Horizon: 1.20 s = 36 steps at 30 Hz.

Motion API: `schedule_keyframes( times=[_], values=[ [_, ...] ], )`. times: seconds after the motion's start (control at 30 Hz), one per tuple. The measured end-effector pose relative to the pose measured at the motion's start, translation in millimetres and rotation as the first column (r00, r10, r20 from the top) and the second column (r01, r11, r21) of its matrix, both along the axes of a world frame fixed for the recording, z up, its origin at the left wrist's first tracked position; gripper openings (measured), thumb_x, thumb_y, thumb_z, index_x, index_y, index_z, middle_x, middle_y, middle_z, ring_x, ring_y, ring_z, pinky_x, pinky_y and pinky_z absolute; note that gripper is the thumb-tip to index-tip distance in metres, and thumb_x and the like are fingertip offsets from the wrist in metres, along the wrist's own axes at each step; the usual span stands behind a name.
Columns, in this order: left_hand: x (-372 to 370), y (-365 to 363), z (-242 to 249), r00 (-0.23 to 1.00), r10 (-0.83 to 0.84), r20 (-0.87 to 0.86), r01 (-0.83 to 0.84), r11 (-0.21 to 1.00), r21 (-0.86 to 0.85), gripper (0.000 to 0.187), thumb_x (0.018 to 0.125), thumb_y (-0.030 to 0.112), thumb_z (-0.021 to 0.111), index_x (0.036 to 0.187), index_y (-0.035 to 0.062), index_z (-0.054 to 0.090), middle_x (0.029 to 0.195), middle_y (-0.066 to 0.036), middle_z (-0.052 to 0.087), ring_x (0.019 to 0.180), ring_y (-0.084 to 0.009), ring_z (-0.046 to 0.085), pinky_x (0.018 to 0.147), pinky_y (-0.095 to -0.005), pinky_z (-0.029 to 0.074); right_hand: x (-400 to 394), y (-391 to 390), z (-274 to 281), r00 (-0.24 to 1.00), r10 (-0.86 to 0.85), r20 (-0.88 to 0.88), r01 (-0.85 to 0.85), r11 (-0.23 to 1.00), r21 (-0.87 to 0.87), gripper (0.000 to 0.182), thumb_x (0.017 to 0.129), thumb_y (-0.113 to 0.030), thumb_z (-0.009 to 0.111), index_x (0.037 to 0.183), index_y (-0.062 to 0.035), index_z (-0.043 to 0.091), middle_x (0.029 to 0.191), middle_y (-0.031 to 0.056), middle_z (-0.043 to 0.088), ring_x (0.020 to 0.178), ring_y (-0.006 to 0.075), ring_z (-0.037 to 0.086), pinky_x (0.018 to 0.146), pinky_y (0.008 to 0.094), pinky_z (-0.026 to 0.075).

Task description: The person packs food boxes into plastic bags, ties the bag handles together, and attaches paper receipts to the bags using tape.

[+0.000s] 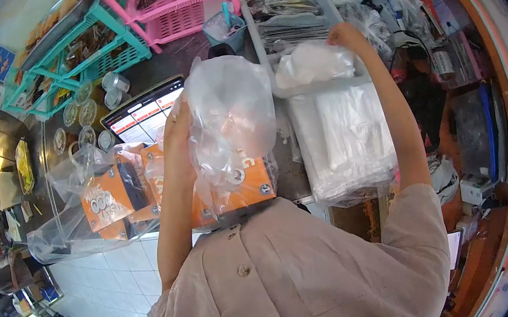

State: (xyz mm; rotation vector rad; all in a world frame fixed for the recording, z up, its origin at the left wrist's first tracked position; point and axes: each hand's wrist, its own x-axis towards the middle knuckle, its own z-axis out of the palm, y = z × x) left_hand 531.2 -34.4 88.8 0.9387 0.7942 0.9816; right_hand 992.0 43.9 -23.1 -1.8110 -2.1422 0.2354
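My left hand (pixel 179 124) grips the left side of a translucent plastic bag (pixel 227 98). Pale, rounded shapes show through the plastic, but I cannot make out what they are. Some of its fingers are hidden by the bag. Just below and behind the bag is an orange box (pixel 248 188) in clear wrap. My right arm stretches to the grey bin (pixel 315 86). There my right hand (pixel 345 36) is curled above a bunched white plastic bag (pixel 312 64); whatever its fingers pinch is too small to tell.
Stacked clear bags (pixel 352 134) lie in front of the bin. More orange boxes (pixel 107 199) sit in plastic at left. A tablet (pixel 144 115) stands behind them, near several clear lidded cups (pixel 115 83). Teal racks (pixel 95 51) and a pink rack (pixel 176 19) line the back.
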Motion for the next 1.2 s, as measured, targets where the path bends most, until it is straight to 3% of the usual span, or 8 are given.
schedule_keyframes(
  times=[0.17, 0.3, 0.5, 0.57, 0.63, 0.87, 1.1, 1.2],
  values=[
    [5, 2, 1, 0.949, 0.032, -0.314, 0.100, 0.913, 0.395, 0.026, 0.089, 0.025, 0.050, 0.103, 0.0037, 0.056, 0.123, -0.010, 0.047, 0.103, -0.0167, 0.051, 0.088, -0.0261, 0.039, -31, -3, 50, 0.933, -0.063, -0.355, 0.147, 0.966, 0.213, 0.015, 0.079, -0.016, 0.060, 0.082, -0.0020, 0.058, 0.074, 0.0074, 0.061, 0.070, 0.0158, 0.058, 0.064, 0.0284, 0.045],
    [30, 19, 6, 0.836, 0.250, -0.488, 0.318, 0.504, 0.803, 0.014, 0.083, 0.017, 0.058, 0.088, 0.0041, 0.059, 0.127, -0.014, 0.040, 0.094, -0.0190, 0.055, 0.081, -0.0244, 0.041, -123, -31, 129, 0.711, 0.157, -0.686, -0.292, 0.953, -0.084, 0.023, 0.089, -0.025, 0.051, 0.096, -0.0026, 0.053, 0.083, 0.0007, 0.056, 0.084, 0.0080, 0.052, 0.078, 0.0234, 0.041],
    [55, 8, 1, 0.913, 0.036, -0.405, 0.180, 0.857, 0.482, 0.015, 0.083, 0.015, 0.059, 0.090, 0.0023, 0.056, 0.082, -0.004, 0.058, 0.078, -0.0107, 0.053, 0.062, -0.0220, 0.042, -140, -15, 112, 0.622, -0.015, -0.783, -0.254, 0.942, -0.220, 0.024, 0.084, -0.026, 0.058, 0.094, -0.0036, 0.061, 0.093, 0.0041, 0.061, 0.087, 0.0147, 0.057, 0.077, 0.0280, 0.045],
    [34, 7, 1, 0.917, -0.032, -0.397, 0.170, 0.933, 0.317, 0.019, 0.084, 0.017, 0.058, 0.096, 0.0019, 0.054, 0.089, -0.004, 0.058, 0.081, -0.0090, 0.052, 0.065, -0.0209, 0.042, -65, 6, 18, 0.991, 0.053, 0.123, -0.078, 0.976, 0.202, 0.030, 0.075, -0.023, 0.066, 0.097, -0.0035, 0.060, 0.092, 0.0093, 0.062, 0.082, 0.0238, 0.059, 0.075, 0.0318, 0.046],
    [23, 7, -9, 0.956, -0.021, -0.292, 0.127, 0.929, 0.347, 0.037, 0.085, 0.019, 0.059, 0.116, 0.0029, 0.046, 0.103, -0.003, 0.055, 0.088, -0.0066, 0.050, 0.072, -0.0199, 0.041, -21, -3, -40, 0.877, -0.021, 0.479, -0.016, 0.997, 0.072, 0.029, 0.068, -0.020, 0.070, 0.090, -0.0038, 0.062, 0.084, 0.0134, 0.062, 0.076, 0.0295, 0.060, 0.071, 0.0351, 0.047],
    [19, 0, -5, 0.838, -0.343, -0.424, 0.359, 0.932, -0.045, 0.039, 0.082, 0.016, 0.063, 0.117, 0.0046, 0.050, 0.101, -0.003, 0.056, 0.090, -0.0066, 0.052, 0.074, -0.0185, 0.043, -14, -5, 22, 1.000, -0.018, -0.023, 0.017, 1.000, -0.011, 0.012, 0.071, -0.013, 0.065, 0.073, -0.0022, 0.061, 0.066, 0.0120, 0.060, 0.064, 0.0259, 0.059, 0.062, 0.0334, 0.046],
    [42, 1, -9, 0.830, 0.179, -0.529, 0.314, 0.633, 0.707, 0.020, 0.076, -0.004, 0.056, 0.094, 0.0042, 0.056, 0.097, -0.005, 0.056, 0.079, -0.0163, 0.057, 0.064, -0.0252, 0.045, -32, -10, 65, 0.951, -0.063, -0.303, 0.090, 0.993, 0.074, 0.015, 0.085, -0.017, 0.055, 0.092, -0.0032, 0.054, 0.080, 0.0051, 0.059, 0.073, 0.0129, 0.054, 0.066, 0.0275, 0.044],
    [56, 4, 6, 0.800, 0.187, -0.570, 0.366, 0.599, 0.712, 0.027, 0.069, -0.011, 0.054, 0.091, 0.0040, 0.055, 0.095, -0.008, 0.055, 0.079, -0.0238, 0.057, 0.064, -0.0280, 0.045, -136, -42, 120, 0.731, 0.311, -0.608, -0.394, 0.919, -0.004, 0.017, 0.086, -0.017, 0.054, 0.094, -0.0020, 0.056, 0.083, 0.0038, 0.060, 0.077, 0.0127, 0.057, 0.071, 0.0254, 0.046]
  ],
)
